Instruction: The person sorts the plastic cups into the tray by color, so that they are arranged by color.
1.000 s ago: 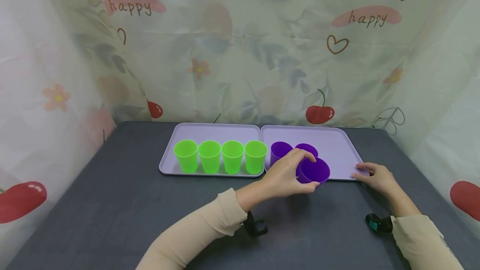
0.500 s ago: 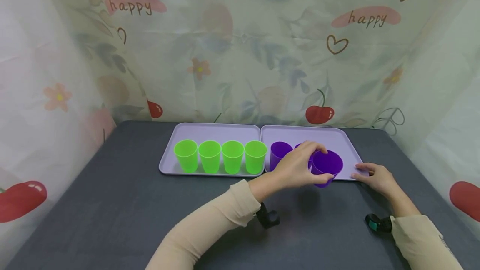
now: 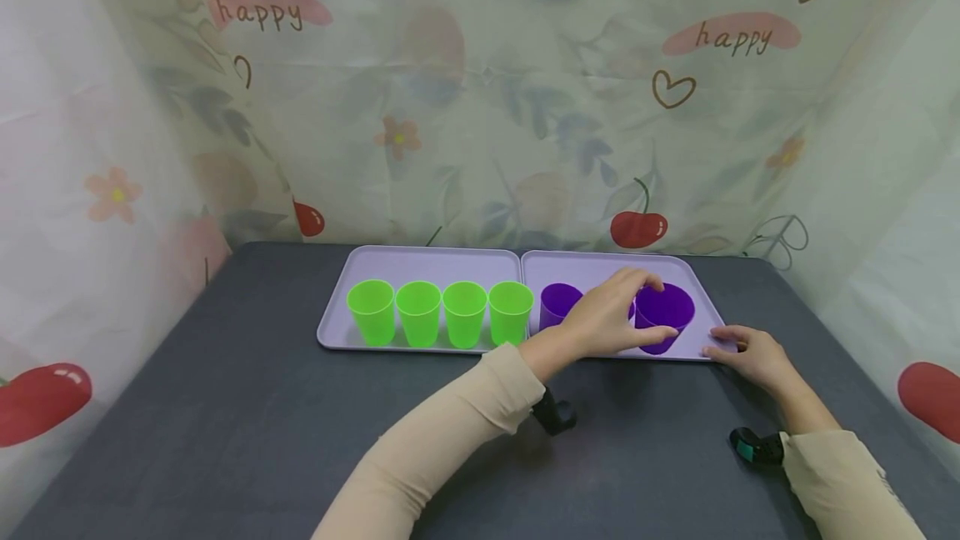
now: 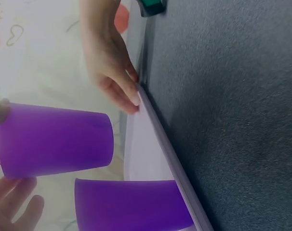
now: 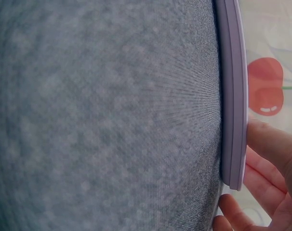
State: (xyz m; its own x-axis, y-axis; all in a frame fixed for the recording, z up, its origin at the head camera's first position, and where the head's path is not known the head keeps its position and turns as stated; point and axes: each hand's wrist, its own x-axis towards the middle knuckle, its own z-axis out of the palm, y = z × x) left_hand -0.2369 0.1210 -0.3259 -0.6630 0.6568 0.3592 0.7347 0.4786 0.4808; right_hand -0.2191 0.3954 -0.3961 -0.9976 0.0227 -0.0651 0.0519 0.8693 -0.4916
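Observation:
My left hand (image 3: 609, 315) holds a purple cup (image 3: 666, 315) between thumb and fingers, close to its rim. In the left wrist view this cup (image 4: 57, 139) is raised above the tray, beside a standing purple cup (image 4: 131, 204). That neighbour is mostly hidden behind the left hand in the head view. Another purple cup (image 3: 558, 305) stands at the left end of the right-hand lilac tray (image 3: 600, 267). At this tray's front right corner, my right hand (image 3: 761, 357) grips the edge; its thumb (image 5: 271, 139) touches the rim (image 5: 236, 96) in the right wrist view.
A second lilac tray (image 3: 442, 261) adjoins on the left, bearing a row of several green cups (image 3: 373, 313). Both trays lie on a dark grey table (image 3: 225, 407). A patterned curtain (image 3: 487, 107) hangs behind and at both sides.
My left hand has carried the purple cup right and away from me, from in front of the other purple cups to over the tray's right part. The right hand has stayed at the corner.

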